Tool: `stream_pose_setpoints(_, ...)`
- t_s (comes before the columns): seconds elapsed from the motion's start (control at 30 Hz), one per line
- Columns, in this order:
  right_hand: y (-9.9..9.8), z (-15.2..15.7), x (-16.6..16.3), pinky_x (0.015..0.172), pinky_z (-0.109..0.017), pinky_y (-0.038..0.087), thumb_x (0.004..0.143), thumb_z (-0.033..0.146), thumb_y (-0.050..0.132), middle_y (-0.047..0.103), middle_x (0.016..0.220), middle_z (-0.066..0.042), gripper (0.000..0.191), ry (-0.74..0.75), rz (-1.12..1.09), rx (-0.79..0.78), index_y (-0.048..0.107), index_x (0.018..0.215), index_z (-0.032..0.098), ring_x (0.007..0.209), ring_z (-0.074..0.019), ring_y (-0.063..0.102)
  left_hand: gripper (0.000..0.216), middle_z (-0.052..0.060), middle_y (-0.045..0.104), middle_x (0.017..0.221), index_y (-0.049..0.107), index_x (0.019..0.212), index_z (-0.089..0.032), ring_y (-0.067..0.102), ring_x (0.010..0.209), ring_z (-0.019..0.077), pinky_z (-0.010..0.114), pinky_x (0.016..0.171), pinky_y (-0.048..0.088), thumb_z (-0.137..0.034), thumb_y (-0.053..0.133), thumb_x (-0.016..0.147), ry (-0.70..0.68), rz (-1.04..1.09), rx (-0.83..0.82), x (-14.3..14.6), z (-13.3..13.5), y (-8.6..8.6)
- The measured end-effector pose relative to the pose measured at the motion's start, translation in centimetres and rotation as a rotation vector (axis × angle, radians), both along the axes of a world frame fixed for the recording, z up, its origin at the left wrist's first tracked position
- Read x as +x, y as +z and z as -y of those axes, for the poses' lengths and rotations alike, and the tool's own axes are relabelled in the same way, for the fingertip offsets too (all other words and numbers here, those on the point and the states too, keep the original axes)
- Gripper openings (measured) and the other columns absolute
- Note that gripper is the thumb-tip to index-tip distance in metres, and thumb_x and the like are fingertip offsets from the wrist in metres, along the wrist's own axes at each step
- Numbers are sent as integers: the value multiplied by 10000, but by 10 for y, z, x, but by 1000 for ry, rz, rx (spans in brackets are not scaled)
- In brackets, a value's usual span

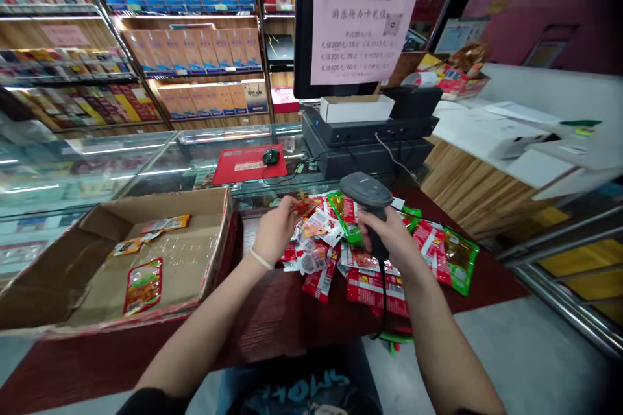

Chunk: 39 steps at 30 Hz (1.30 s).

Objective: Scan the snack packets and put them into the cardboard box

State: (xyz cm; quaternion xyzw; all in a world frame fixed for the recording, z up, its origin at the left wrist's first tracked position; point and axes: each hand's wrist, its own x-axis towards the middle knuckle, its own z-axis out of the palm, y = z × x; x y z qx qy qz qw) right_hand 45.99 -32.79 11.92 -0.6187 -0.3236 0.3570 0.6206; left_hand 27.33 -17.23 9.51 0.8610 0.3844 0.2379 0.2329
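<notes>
My right hand (392, 237) is wrapped round the handle of a dark grey barcode scanner (366, 190), its head pointing left over a heap of snack packets (341, 253) on the dark red counter (272, 318). My left hand (275, 228) pinches a small red and orange snack packet (305, 207) at the heap's left edge, just in front of the scanner head. The packets are red, white and green. The scanner's black cable hangs down below my right wrist.
An open cardboard box (73, 272) on the left holds a few snack packets (143, 285). Behind the heap are a glass display counter (146, 162), a red mouse pad with a mouse (270, 155), and a cash register (370, 136) with a pink paper notice. Shelves of goods line the back wall.
</notes>
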Motion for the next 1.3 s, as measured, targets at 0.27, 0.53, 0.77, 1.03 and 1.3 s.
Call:
stream_pose_setpoints(0.27,-6,16,11,339,-222,369,751,400,709,483,501,80,326,-14,-29,-7,428,757,234,348,-96,432,317,124,645,1184,557,1146,-201,599,1132,257,376,948,454,-121,460,855,-401,-86,14,41,1,-76)
stream_pose_setpoints(0.53,-10,2,4,355,-212,380,764,415,693,502,534,85,299,28,-30,-5,462,834,237,365,-92,434,507,95,538,1376,506,1310,-210,481,1294,230,420,1116,352,-113,499,813,-419,144,-156,27,-2,-71)
stream_pose_setpoints(0.77,-4,-27,-21,332,-213,361,752,421,709,497,517,77,303,99,-10,-57,484,805,224,344,-90,431,308,78,639,1242,598,1173,-206,600,1133,206,372,1010,452,-274,548,876,-304,347,-373,-23,-6,-6)
stream_pose_setpoints(1.03,12,-76,-73,351,-213,373,779,450,686,490,478,68,292,367,0,-55,530,763,203,347,-90,442,332,92,674,1158,640,1103,-181,639,1046,206,362,940,506,-369,645,829,-11,574,-358,-152,-39,48)
stream_pose_setpoints(1.3,20,-148,-155,323,-200,359,770,420,700,516,539,67,298,585,-37,-42,563,907,193,352,-83,447,460,111,685,1112,642,1112,-151,636,1046,218,334,878,519,-408,728,740,380,668,-312,-295,-81,34)
